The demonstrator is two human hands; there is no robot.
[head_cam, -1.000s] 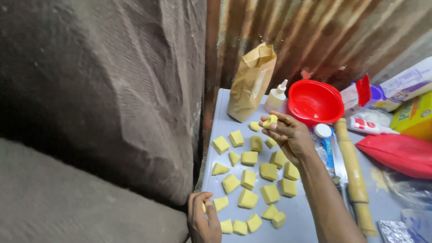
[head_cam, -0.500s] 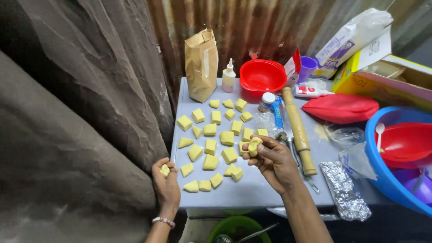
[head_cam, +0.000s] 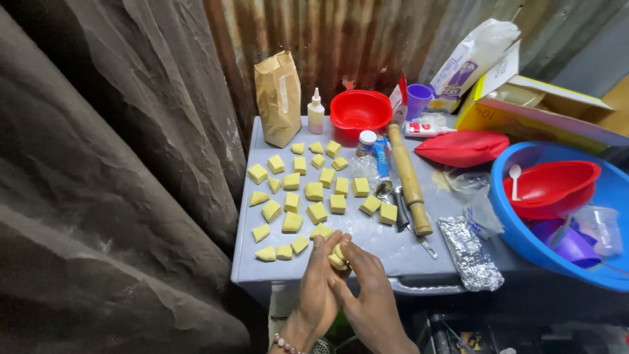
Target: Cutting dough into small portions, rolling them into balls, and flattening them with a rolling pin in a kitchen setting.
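Observation:
Several pale yellow dough pieces (head_cam: 316,191) lie spread over the left half of a grey table (head_cam: 386,252). At the table's near edge my left hand (head_cam: 319,285) and my right hand (head_cam: 365,288) are pressed together around a small lump of yellow dough (head_cam: 338,257), which shows between the fingers. Both hands hover just over the front rim, close to the nearest dough pieces (head_cam: 283,252).
A wooden rolling pin (head_cam: 409,178), spoon and knife lie mid-table. A brown paper bag (head_cam: 279,98), small white bottle (head_cam: 316,111) and red bowl (head_cam: 360,111) stand at the back. A blue basin (head_cam: 557,259) holding a red bowl sits right; foil (head_cam: 469,252) lies near the front. Dark rock wall on the left.
My view has pulled back and tilted down. My right hand brought its dough piece from over the table to the near edge, and my left hand came up to close on it.

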